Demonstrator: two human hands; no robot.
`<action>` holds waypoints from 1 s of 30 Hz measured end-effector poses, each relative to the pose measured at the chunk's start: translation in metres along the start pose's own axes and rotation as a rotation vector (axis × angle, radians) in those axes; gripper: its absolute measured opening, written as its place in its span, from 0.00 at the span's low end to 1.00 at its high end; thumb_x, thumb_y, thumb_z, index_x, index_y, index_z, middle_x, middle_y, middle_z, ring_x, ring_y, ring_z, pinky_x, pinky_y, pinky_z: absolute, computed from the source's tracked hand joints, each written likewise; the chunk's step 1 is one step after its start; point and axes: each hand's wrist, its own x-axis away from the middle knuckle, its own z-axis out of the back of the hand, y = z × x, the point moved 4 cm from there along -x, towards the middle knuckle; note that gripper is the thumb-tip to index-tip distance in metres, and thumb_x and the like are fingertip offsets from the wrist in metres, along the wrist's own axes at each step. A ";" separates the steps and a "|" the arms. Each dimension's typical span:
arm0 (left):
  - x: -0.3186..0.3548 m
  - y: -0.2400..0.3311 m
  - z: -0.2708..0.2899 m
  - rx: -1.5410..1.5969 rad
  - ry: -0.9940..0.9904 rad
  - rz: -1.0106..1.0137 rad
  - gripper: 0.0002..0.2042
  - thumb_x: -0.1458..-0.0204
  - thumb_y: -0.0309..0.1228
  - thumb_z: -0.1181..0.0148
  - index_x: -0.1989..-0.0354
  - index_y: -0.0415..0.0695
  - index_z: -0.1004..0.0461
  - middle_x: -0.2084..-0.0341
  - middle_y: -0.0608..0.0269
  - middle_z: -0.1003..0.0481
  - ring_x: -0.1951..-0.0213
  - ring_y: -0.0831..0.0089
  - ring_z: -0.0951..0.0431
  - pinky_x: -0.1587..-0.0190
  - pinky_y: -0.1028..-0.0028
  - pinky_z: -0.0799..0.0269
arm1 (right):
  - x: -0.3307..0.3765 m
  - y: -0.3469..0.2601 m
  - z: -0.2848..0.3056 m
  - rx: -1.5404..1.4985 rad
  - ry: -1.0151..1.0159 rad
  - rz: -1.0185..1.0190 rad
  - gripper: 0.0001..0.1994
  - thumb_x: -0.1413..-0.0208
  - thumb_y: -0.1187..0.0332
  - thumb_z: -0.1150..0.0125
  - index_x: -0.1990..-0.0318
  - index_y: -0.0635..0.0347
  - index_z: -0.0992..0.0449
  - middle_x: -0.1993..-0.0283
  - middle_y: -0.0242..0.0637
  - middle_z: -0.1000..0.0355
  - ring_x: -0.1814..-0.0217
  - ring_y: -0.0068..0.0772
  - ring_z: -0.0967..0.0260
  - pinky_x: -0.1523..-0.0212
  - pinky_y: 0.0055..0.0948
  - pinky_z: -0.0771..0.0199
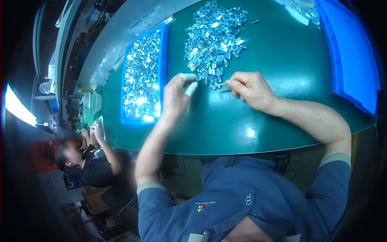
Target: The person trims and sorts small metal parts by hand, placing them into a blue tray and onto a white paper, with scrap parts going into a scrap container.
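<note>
Head view: our right hand (250, 86) pinches a thin metal pin (217, 85); left hand (177, 94), finger-cotted, half-closed, holds nothing visible, beside the loose metal parts (213, 38) on the counter (282, 64). We'd keep the pin level and feed slowly.

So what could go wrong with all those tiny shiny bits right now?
The loose pile of small metal parts lies spread on the green table, with a few strays already apart from it; a sweep of the left hand might scatter more. The thin metal rod in the right hand looks lightly pinched and could slip.
</note>
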 end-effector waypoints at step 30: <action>0.016 0.049 -0.030 0.136 -0.065 -0.208 0.10 0.49 0.21 0.27 0.59 0.40 0.19 0.65 0.57 0.19 0.64 0.64 0.18 0.64 0.68 0.24 | 0.000 -0.003 -0.003 0.122 -0.121 -0.020 0.24 0.29 0.51 0.43 0.73 0.61 0.19 0.83 0.34 0.26 0.81 0.24 0.29 0.78 0.29 0.31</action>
